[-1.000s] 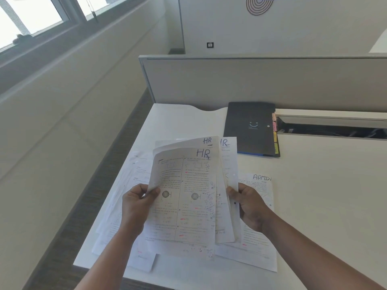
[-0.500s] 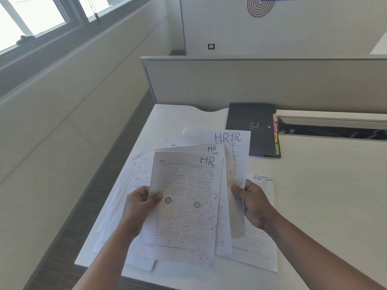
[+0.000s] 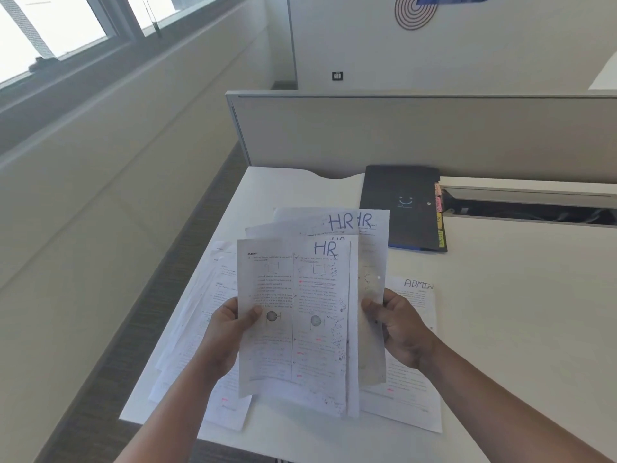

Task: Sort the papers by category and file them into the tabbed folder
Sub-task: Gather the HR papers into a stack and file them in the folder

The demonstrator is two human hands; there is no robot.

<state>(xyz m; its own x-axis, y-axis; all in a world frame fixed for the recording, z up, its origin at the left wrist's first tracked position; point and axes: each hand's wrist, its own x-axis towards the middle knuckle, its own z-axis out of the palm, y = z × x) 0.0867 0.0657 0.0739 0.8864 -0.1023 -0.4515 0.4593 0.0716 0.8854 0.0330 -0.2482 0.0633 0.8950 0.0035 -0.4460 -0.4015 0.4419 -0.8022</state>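
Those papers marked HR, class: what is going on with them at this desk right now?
A person holds a fanned bundle of HR sheets above the desk, the left hand pinching the front sheet's edge and the right hand gripping the sheets behind. An ADMIN sheet and a loose pile of other papers lie flat beneath. The black tabbed folder lies shut at the back; no filing shows yet.

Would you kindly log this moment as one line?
left hand: grips HR sheets | right hand: grips same fan | ADMIN sheet: on desk | tabbed folder: closed
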